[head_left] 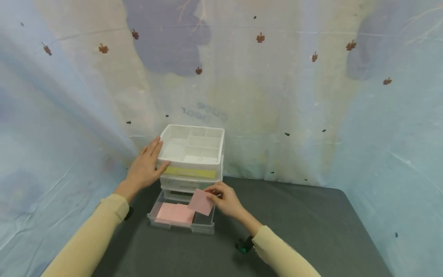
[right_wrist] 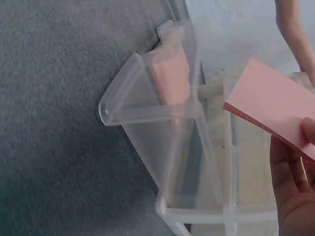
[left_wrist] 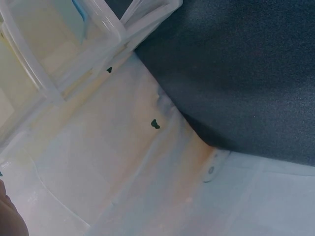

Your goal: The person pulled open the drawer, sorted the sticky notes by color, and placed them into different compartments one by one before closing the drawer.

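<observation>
A small white drawer unit (head_left: 194, 163) with a compartmented top stands on the dark table. Its clear bottom drawer (head_left: 202, 229) is pulled out and holds pink sticky note pads (head_left: 174, 213) on its left and middle part. My right hand (head_left: 225, 198) pinches another pink sticky note pad (right_wrist: 268, 101) between thumb and fingers, tilted above the drawer's right part. My left hand (head_left: 145, 165) rests with extended fingers against the unit's upper left side. In the left wrist view only a bit of the left hand (left_wrist: 11, 216) shows at the edge.
Something yellow (head_left: 190, 172) shows through the upper drawer front. The dark table (head_left: 290, 223) extends to the right of the unit. A patterned curtain (head_left: 256, 96) hangs behind and around the table.
</observation>
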`<state>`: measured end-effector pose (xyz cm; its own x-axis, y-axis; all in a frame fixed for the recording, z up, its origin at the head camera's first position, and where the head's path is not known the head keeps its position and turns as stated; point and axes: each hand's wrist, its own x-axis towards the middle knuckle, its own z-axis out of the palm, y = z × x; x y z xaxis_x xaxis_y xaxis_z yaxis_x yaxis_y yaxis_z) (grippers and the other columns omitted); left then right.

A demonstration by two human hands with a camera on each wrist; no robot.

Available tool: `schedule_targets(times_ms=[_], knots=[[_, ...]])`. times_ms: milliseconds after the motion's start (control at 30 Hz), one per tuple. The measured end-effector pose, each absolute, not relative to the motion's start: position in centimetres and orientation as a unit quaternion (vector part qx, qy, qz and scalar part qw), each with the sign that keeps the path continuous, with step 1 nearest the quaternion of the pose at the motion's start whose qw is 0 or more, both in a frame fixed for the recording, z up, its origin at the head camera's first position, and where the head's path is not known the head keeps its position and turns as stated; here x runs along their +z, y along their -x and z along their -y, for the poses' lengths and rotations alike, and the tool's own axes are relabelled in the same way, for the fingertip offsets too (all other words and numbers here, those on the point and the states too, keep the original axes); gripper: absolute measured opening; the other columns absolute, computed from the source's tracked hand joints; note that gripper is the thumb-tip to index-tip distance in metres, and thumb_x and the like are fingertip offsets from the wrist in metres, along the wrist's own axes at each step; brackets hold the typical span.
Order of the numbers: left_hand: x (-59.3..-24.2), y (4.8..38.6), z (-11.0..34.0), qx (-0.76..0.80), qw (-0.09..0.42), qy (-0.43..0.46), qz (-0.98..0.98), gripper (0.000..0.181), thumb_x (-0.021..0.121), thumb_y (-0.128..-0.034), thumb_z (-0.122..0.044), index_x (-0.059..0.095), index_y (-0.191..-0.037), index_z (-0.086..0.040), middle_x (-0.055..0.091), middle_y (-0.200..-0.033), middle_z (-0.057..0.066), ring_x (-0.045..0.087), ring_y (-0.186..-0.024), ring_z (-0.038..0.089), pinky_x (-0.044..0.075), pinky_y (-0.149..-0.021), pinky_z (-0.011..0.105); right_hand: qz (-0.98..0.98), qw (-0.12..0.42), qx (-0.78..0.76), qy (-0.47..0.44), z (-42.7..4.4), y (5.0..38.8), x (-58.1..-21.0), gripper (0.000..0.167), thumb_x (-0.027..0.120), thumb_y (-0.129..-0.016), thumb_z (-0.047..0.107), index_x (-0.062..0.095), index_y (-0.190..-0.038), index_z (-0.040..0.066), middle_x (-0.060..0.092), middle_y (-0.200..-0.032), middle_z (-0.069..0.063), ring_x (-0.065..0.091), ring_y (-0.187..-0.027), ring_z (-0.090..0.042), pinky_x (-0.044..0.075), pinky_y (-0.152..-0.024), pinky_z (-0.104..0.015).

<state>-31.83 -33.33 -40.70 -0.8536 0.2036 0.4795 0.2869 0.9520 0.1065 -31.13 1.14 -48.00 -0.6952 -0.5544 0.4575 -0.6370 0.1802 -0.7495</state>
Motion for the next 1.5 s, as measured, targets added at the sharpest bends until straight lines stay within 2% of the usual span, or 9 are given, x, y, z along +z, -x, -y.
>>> schedule_targets(times_ms=[300, 500, 667, 900, 1033, 1200, 1300, 1500], knots=[[-40.6, 32.0, 33.1, -0.087, 0.237, 0.131, 0.959, 0.085, 0.054, -0.1059, -0.05, 0.021, -0.165, 0.001, 0.011, -0.174, 0.015, 0.022, -0.156, 0.04, 0.017, -0.129, 0.055, 0.787, 0.049, 0.452, -0.416, 0.0, 30.9, -49.2, 0.021, 0.069, -0.101, 0.009, 0.077, -0.12, 0.011, 0.068, -0.108, -0.003, 0.069, -0.093, -0.016, 0.061, -0.08, -0.024], [-40.7, 32.1, 33.2, -0.084, 0.242, 0.13, 0.958, 0.086, 0.054, -0.1054, -0.052, 0.022, -0.165, 0.001, 0.012, -0.174, 0.016, 0.023, -0.156, 0.04, 0.019, -0.128, 0.056, 0.8, 0.038, 0.406, -0.439, 0.5, 30.6, -49.4, 0.022, 0.068, -0.102, 0.009, 0.077, -0.122, 0.012, 0.068, -0.108, -0.003, 0.065, -0.09, -0.01, 0.058, -0.074, -0.019], [-40.7, 32.1, 33.2, -0.083, 0.238, 0.126, 0.959, 0.085, 0.053, -0.1056, -0.052, 0.021, -0.165, 0.001, 0.011, -0.174, 0.014, 0.022, -0.156, 0.039, 0.018, -0.129, 0.055, 0.805, 0.028, 0.376, -0.459, 0.7, 30.3, -49.8, 0.024, 0.067, -0.102, 0.006, 0.076, -0.123, 0.012, 0.067, -0.11, -0.004, 0.063, -0.089, -0.008, 0.056, -0.073, -0.017], [-40.7, 32.0, 33.2, -0.089, 0.237, 0.125, 0.959, 0.086, 0.054, -0.1051, -0.052, 0.021, -0.165, 0.0, 0.011, -0.174, 0.014, 0.023, -0.156, 0.041, 0.018, -0.128, 0.056, 0.811, 0.021, 0.338, -0.477, 0.6, 29.9, -50.2, 0.022, 0.066, -0.104, 0.01, 0.077, -0.122, 0.013, 0.067, -0.112, -0.002, 0.056, -0.08, -0.002, 0.048, -0.064, -0.013], [-40.9, 32.1, 33.4, -0.088, 0.235, 0.124, 0.96, 0.086, 0.052, -0.1055, -0.052, 0.02, -0.165, 0.0, 0.01, -0.175, 0.014, 0.023, -0.156, 0.04, 0.018, -0.128, 0.055, 0.819, 0.036, 0.308, -0.483, 0.5, 29.8, -50.4, 0.021, 0.066, -0.104, 0.011, 0.077, -0.122, 0.013, 0.067, -0.112, -0.001, 0.06, -0.084, -0.003, 0.05, -0.067, -0.012], [-40.9, 32.1, 33.5, -0.084, 0.235, 0.125, 0.96, 0.086, 0.053, -0.105, -0.052, 0.02, -0.165, 0.0, 0.011, -0.174, 0.014, 0.023, -0.156, 0.039, 0.019, -0.128, 0.056, 0.835, 0.071, 0.267, -0.477, 0.4, 29.8, -50.4, 0.019, 0.07, -0.102, 0.013, 0.077, -0.119, 0.014, 0.069, -0.111, 0.0, 0.068, -0.096, -0.009, 0.057, -0.081, -0.018], [-40.9, 32.1, 33.5, -0.082, 0.236, 0.125, 0.96, 0.086, 0.054, -0.1046, -0.051, 0.021, -0.165, 0.001, 0.011, -0.174, 0.014, 0.023, -0.156, 0.039, 0.019, -0.128, 0.056, 0.837, 0.095, 0.256, -0.474, 0.4, 30.1, -50.6, 0.018, 0.073, -0.1, 0.013, 0.078, -0.116, 0.015, 0.072, -0.108, 0.001, 0.069, -0.096, -0.011, 0.058, -0.085, -0.023], [-40.7, 31.9, 33.3, -0.086, 0.237, 0.124, 0.96, 0.085, 0.052, -0.1054, -0.052, 0.021, -0.165, 0.001, 0.01, -0.175, 0.013, 0.024, -0.156, 0.04, 0.019, -0.128, 0.056, 0.853, 0.129, 0.249, -0.439, 0.4, 30.6, -51.4, 0.016, 0.077, -0.096, 0.016, 0.08, -0.111, 0.021, 0.076, -0.106, 0.007, 0.07, -0.098, -0.009, 0.051, -0.101, -0.043]])
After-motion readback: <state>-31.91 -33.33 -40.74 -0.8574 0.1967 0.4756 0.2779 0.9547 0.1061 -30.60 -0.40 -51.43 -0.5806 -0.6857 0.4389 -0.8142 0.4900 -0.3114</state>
